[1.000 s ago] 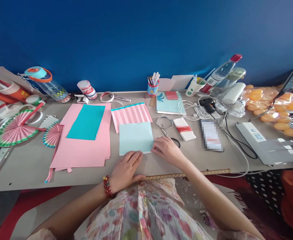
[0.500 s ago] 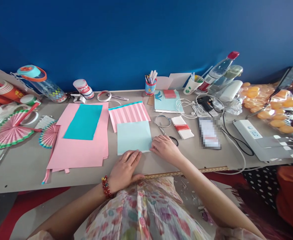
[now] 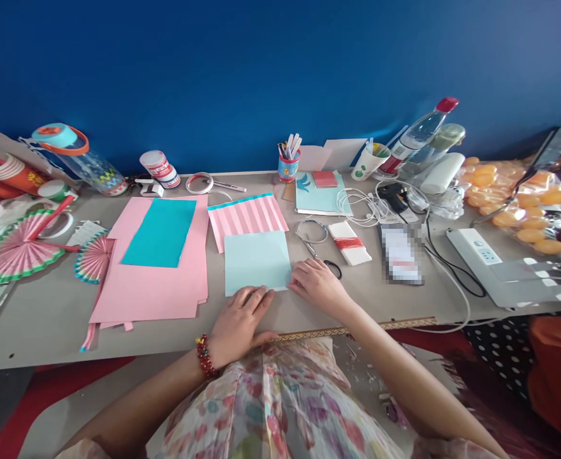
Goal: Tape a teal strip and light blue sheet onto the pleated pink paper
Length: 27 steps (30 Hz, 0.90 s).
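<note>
The left grip [image 3: 243, 319] lies spread, fingers extended and thumb apart, fingertips resting on the near edge of the light blue sheet [image 3: 256, 256]; it clasps nothing. The right grip [image 3: 319, 285] is half curled at that sheet's near right corner; whether it pinches the paper I cannot tell. The two contacts probably keep the sheet flat and square. Just beyond the sheet, away from both grips, sits the pleated pink paper [image 3: 249, 215], perhaps parked within reach. The near edge of the table [image 3: 51, 325] runs just below the left grip, leaving little room that way; bare surface opens to its left before the pink sheets [image 3: 146, 294]. Scissors [image 3: 312, 250] crowd the right grip's far side
</note>
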Motion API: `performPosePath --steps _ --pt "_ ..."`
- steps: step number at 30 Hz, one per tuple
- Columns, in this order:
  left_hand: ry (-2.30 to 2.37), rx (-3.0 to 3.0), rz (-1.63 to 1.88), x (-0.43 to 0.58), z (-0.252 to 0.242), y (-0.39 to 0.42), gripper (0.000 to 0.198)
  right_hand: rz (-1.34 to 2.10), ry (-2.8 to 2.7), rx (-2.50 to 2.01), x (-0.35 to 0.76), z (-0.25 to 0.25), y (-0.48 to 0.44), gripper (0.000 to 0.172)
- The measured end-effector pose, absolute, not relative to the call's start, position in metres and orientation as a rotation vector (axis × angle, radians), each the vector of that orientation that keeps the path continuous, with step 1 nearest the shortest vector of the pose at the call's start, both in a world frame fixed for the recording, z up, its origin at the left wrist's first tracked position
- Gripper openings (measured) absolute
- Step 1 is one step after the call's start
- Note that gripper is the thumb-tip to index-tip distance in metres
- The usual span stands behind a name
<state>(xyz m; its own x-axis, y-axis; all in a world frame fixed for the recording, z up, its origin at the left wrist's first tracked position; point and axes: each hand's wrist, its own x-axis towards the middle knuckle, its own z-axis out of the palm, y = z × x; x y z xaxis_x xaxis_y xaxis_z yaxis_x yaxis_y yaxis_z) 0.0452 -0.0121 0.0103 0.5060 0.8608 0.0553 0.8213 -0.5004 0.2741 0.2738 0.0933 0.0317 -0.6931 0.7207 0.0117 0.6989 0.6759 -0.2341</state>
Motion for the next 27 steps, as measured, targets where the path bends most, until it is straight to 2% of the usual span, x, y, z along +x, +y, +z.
performPosePath --steps 4,10,21,27 --pt "1.451 2.535 0.276 0.046 0.012 -0.013 0.077 0.353 -2.706 -1.198 0.279 0.038 0.085 0.017" --pt "1.467 2.525 0.274 0.047 0.011 -0.014 0.076 0.315 -2.692 -1.071 0.267 0.034 0.048 0.034" --pt "1.454 2.537 0.288 0.047 0.012 -0.014 0.078 0.131 -2.556 -1.339 0.295 0.023 0.028 0.035" --pt "1.475 2.524 0.341 0.048 0.01 -0.015 0.074 0.211 -2.537 -1.284 0.272 0.024 0.022 0.041"
